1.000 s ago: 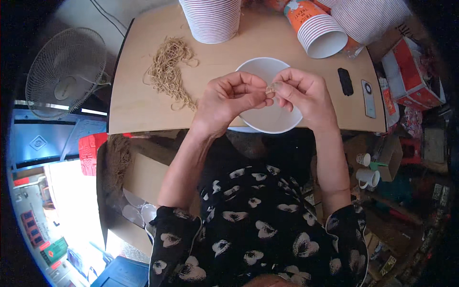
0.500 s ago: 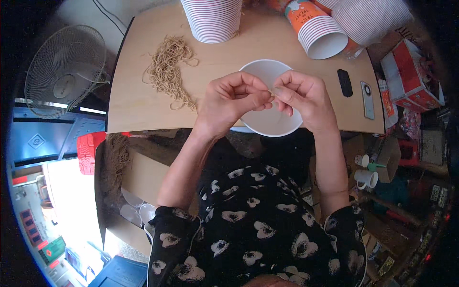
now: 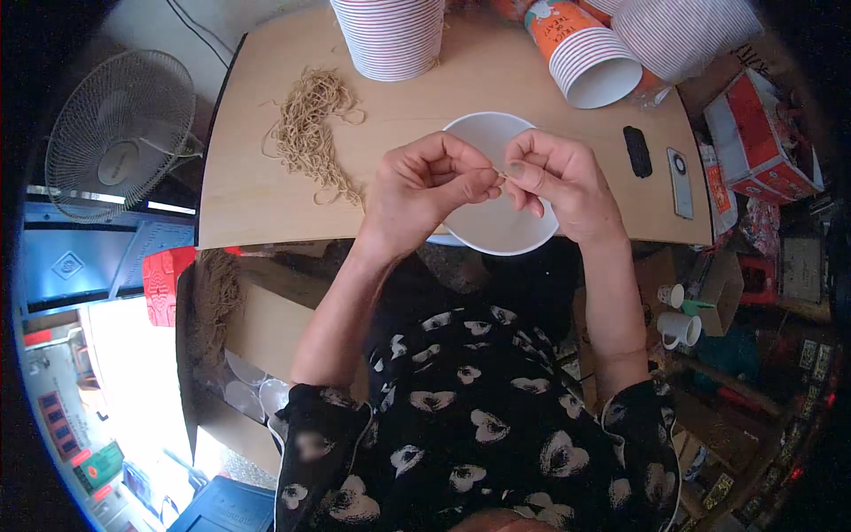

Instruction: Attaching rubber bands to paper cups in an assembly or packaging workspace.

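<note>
A white paper bucket (image 3: 510,232) stands at the table's front edge, its open mouth toward me and its rim bent slightly out of round. Above that mouth, my left hand (image 3: 434,182) pinches a short bit of tan cord (image 3: 502,174) between thumb and fingertips. My right hand (image 3: 558,182) pinches the same cord from the other side, with the fingertips of both hands almost touching. Most of the cord is hidden by the fingers. A loose heap of similar tan cord (image 3: 310,133) lies on the table to the left of my left hand.
A tall stack of white paper buckets (image 3: 388,40) stands at the back. Orange printed buckets (image 3: 585,62) lie back right. A black oblong object (image 3: 637,152) and a phone (image 3: 680,183) rest near the right edge. A fan (image 3: 120,133) stands left of the table (image 3: 257,217).
My fingertips have drawn slightly apart, showing a little more cord between them. The bucket's rim looks more squeezed out of round. The cord heap has not moved.
</note>
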A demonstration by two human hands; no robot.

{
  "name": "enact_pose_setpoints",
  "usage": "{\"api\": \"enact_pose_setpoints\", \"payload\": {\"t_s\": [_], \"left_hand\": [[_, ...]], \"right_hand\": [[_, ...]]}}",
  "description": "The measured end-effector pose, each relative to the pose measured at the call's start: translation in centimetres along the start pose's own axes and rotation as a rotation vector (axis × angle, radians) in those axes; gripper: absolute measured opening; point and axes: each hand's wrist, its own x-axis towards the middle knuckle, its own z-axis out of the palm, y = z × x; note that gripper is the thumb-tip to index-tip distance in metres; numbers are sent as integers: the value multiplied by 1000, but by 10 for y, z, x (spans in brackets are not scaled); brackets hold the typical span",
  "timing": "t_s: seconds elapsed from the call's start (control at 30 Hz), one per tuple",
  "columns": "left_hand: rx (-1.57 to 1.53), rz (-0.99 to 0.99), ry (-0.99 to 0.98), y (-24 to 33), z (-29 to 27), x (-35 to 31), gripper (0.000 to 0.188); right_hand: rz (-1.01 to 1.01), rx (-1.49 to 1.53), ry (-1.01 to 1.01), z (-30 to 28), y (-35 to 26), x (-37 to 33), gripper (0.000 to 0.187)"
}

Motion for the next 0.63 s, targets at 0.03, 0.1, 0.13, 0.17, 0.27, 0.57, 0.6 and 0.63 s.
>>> {"api": "enact_pose_setpoints", "payload": {"t_s": [0.03,0.1,0.13,0.17,0.27,0.57,0.6,0.63], "left_hand": [[1,0,0,0,0,0,12],[-7,-17,17,0,2,0,11],[-6,-16,18,1,2,-1,11],[-15,-10,31,2,3,-1,11],[-18,-4,41,1,2,-1,11],[-2,-2,26,5,2,1,11],[4,6,16,5,2,1,11],[5,6,16,5,3,1,11]], "right_hand": [[-2,12,18,0,1,-1,14],[0,12,5,-1,-1,-2,16],[2,12,-11,-1,-1,-2,18],[1,12,-11,-1,-1,-2,18],[-25,11,-5,-2,-2,-1,15],[-26,-153,41,-1,-9,1,23],[-20,-185,35,-1,-10,1,23],[-14,-217,28,0,-10,1,23]]}}
